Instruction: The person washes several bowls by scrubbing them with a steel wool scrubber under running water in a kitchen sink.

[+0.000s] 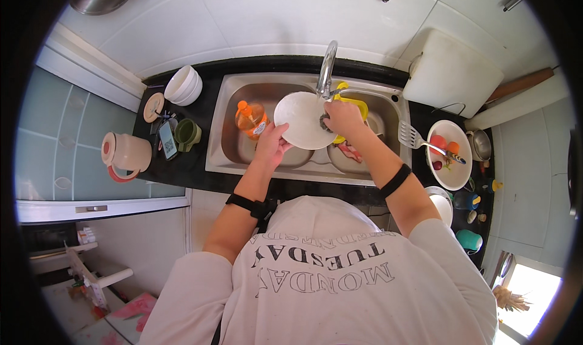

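My left hand [271,145] grips the lower left rim of a white plate [303,117], tilted over the divider of a double-bowl steel sink [217,140]. A dark scouring pad [324,122] is in my right hand [342,117], pressed against the plate's right side. Just above stands the chrome faucet [326,69], its spout over the plate's upper right edge. An orange-capped dish soap bottle [252,118] sits in the left bowl. Behind my right hand, a yellow plastic item [357,102] and a red-and-white cloth or packet [349,152] lie in the right bowl, partly hidden.
On the left counter are stacked white bowls [183,85], a green mug [187,134], a phone [167,140] and a pink kettle [127,152]. At right, a slotted spatula [412,136] lies across a white bowl [448,178] of vegetables. A white cutting board [451,74] leans on the wall.
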A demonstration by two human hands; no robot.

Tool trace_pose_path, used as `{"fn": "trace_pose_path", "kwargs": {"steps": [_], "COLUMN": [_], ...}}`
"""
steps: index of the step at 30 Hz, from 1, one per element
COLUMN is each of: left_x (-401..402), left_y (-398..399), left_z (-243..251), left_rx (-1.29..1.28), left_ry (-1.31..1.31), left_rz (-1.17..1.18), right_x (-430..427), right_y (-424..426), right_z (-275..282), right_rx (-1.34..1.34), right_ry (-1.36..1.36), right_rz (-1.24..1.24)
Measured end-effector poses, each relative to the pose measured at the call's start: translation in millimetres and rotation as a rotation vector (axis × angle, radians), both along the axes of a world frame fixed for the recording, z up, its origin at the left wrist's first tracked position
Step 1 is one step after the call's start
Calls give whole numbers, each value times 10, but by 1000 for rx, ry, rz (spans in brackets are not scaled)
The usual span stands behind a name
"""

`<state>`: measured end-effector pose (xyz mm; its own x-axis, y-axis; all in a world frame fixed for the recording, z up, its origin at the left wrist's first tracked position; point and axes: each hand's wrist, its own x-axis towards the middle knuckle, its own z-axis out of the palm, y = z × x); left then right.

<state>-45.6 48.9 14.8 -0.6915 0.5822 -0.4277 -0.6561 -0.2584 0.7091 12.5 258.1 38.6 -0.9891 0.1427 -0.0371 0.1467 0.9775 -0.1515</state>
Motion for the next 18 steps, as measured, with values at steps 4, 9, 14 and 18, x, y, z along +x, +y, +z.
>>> {"fn": "trace_pose_path", "kwargs": {"steps": [4,9,14,18], "left_x": [-6,38,89,70], "left_y": [-1,34,148,59], "left_z": [-8,37,87,77], "left_rx": [19,7,-7,20], "left_ry": [27,76,89,97], "left_rz": [16,-14,-64,-46], "right_x": [-152,-524,-743,-581], "right_y": [-46,-176,-303,-573], "right_z": [29,-123,-307,7], "right_rx": [-336,-938,-863,-997], "right_ry": [214,249,247,21], "right_rz": [-264,-498,-369,-357]}}
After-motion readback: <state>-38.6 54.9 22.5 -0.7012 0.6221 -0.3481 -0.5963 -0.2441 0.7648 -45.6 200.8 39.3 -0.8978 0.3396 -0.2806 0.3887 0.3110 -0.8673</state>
